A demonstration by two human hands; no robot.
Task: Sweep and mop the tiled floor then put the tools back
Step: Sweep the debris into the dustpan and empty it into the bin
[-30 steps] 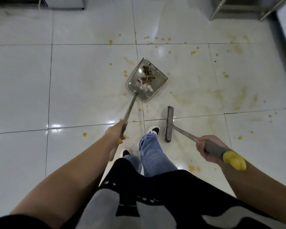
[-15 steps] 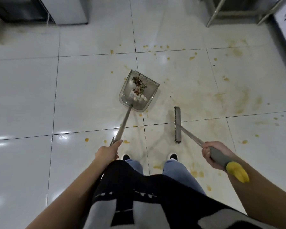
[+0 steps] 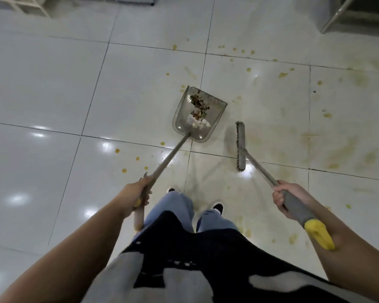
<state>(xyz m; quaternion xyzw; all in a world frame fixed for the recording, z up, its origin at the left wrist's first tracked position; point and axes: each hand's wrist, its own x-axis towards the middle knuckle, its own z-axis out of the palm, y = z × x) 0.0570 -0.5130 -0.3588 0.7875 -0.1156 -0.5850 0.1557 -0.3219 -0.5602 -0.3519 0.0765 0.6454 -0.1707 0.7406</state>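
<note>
Sweeping looks nearly done. The left hand (image 3: 140, 191) grips the dustpan (image 3: 198, 114), mid-frame, full of crumbs. The right hand (image 3: 288, 199) grips the broom (image 3: 241, 147) beside it. Next, probably emptying, then mopping the yellow spots (image 3: 282, 75).

Left side of floor (image 3: 42, 84) wide open, just glossy tile. Centre blocked: dustpan (image 3: 198, 114) and broom (image 3: 240, 147) side by side, narrow gap between. Metal legs (image 3: 335, 15) top right, shelf (image 3: 20, 4) top left crowd far edge.
</note>
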